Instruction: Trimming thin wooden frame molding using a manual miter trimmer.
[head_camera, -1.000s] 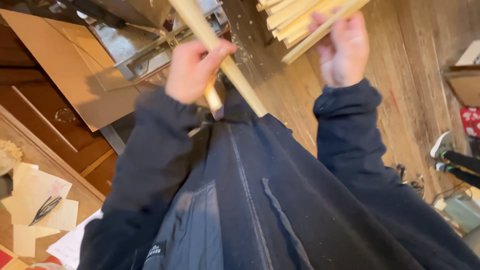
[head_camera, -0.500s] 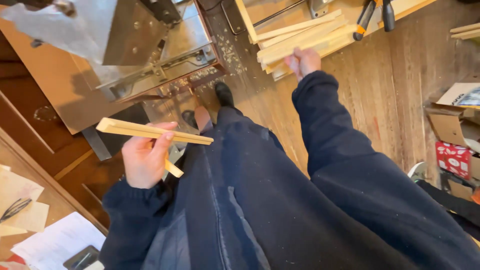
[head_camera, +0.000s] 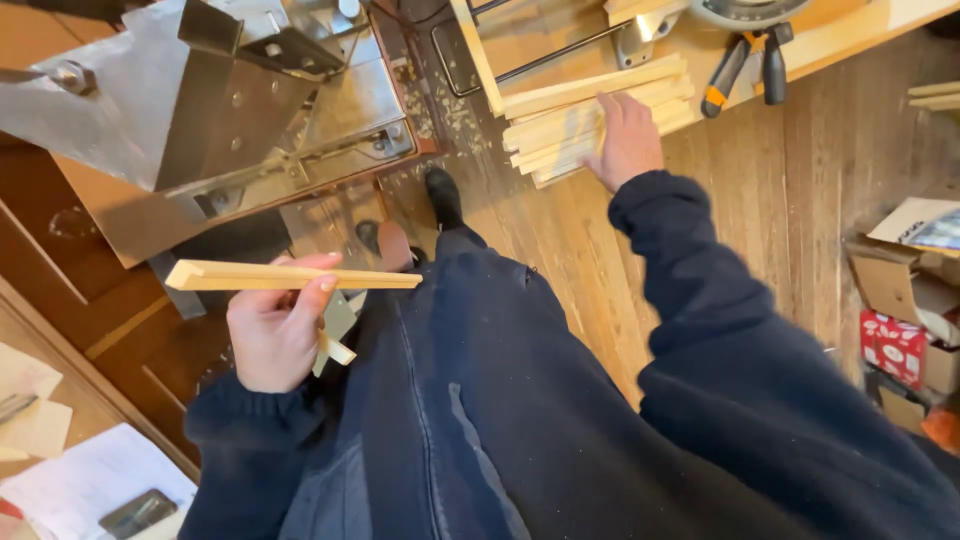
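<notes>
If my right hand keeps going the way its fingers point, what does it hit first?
The right hand already rests on the pile of wood strips; pushing on, it would likely meet the metal saw stand behind them, though depth is unclear.

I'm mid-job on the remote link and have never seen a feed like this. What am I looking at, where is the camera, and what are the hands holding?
There is one view, from a camera worn on the person's head, looking down past a dark jacket to a wooden plank floor. The left hand grips a long pale wooden strip, held roughly level, with a second short piece showing below the fingers. The right hand rests on a stack of similar pale wooden strips on a light wooden workbench. A grey metal machine stands at upper left. Cardboard boxes sit at right.
</notes>
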